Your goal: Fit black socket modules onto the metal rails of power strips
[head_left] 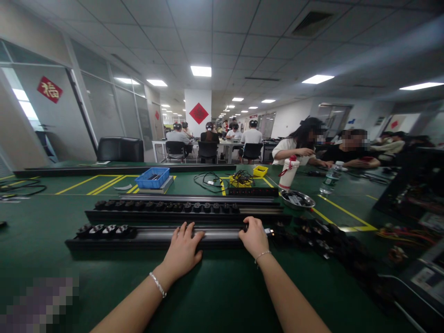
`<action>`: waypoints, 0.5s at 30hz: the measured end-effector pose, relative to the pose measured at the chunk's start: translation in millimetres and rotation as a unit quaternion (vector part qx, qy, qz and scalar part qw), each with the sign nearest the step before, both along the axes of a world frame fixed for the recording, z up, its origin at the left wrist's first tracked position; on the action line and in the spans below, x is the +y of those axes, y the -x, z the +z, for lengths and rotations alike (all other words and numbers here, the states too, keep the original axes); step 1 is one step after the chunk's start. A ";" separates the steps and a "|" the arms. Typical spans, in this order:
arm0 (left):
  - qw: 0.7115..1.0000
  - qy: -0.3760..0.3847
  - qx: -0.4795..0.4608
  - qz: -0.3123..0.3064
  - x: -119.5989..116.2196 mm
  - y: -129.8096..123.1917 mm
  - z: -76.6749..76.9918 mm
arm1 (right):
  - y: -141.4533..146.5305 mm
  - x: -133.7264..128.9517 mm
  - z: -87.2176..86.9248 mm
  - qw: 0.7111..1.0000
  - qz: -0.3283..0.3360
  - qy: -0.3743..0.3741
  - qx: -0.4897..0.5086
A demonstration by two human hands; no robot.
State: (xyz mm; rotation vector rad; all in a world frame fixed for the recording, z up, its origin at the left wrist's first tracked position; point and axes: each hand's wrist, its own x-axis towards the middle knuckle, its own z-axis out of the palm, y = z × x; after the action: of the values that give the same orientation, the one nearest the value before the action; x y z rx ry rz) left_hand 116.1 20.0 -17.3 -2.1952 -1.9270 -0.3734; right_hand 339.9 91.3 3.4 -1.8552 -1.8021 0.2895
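In front of me lies a long black rail (152, 245) with a silvery inner channel, several black socket-like modules (109, 230) seated at its left end. My left hand (183, 249) rests across the middle of this rail, fingers spread and holding nothing. At the right end, my right hand (255, 238) is closed, thumb and fingers pinched round a small black part (246, 227) that they mostly hide. Just right of those fingers is a small silvery piece (268, 231). A second black rail (173, 216), carrying a long row of similar modules, lies parallel behind.
Loose black modules (326, 240) are heaped to the right. A metal bowl (297, 200), a white bottle (289, 173), a water bottle (332, 178), a blue bin (152, 178) and cables (208, 180) stand or lie farther back. Electronic equipment (426, 273) borders the right; co-workers sit beyond.
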 end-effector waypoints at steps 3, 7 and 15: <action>1.000 -0.005 0.002 -0.004 0.1 0.6 -0.4 | -3.1 2.6 -2.0 1.000 0.004 0.003 0.012; 1.000 -0.003 0.003 -0.004 -0.1 -0.1 0.5 | -5.6 6.3 -7.5 0.999 -0.005 0.004 0.039; 1.000 0.001 0.000 0.003 -0.2 -2.1 1.8 | -13.4 13.3 -16.0 0.995 -0.001 0.013 0.095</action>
State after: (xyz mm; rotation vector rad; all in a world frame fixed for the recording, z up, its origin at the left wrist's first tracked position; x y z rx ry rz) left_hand 118.1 19.8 -15.5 -2.1897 -1.9335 -0.3705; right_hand 353.3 104.6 -12.6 -1.7827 -1.6737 0.4752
